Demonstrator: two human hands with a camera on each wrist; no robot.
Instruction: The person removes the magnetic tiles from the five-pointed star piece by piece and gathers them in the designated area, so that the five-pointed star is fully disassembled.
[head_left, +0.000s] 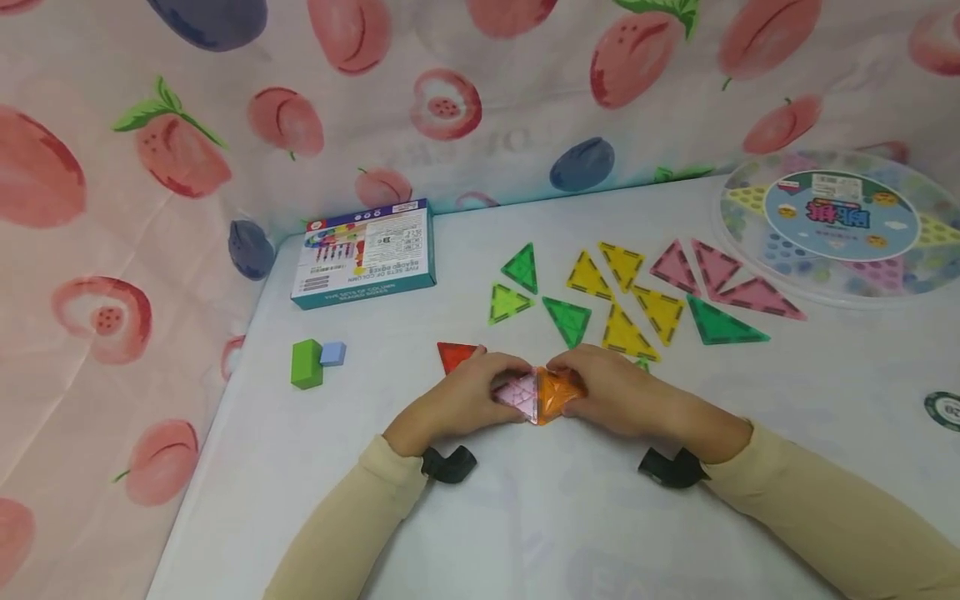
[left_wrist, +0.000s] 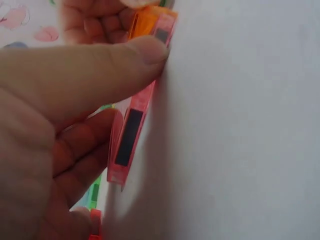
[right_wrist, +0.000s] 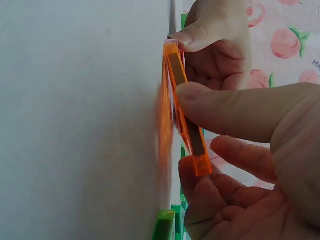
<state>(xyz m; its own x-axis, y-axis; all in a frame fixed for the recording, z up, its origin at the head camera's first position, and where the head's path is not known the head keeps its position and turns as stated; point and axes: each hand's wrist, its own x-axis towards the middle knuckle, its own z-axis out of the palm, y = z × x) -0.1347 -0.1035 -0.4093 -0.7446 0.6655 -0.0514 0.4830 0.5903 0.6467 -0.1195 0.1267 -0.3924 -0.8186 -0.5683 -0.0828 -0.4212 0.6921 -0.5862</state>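
My left hand [head_left: 476,392] pinches a pink translucent triangular magnetic tile [head_left: 519,395] between thumb and fingers. In the left wrist view the thumb presses on the edge of that pink tile [left_wrist: 131,130], where a dark magnet strip shows. With thumb and fingertips my right hand [head_left: 618,392] grips an orange magnetic tile [head_left: 557,395]. The two tiles meet edge to edge in the head view, in front of my body. Seen from the right wrist, the orange tile [right_wrist: 192,125] stands tilted close over the table. A red tile [head_left: 455,356] lies just behind my left hand.
Several green tiles [head_left: 567,320], yellow tiles [head_left: 660,312] and pink tiles [head_left: 759,297] lie beyond my hands. A boxed set [head_left: 367,254] stands at the back left, near a green block [head_left: 306,364] and a blue block [head_left: 333,354]. A round game case [head_left: 840,217] is back right.
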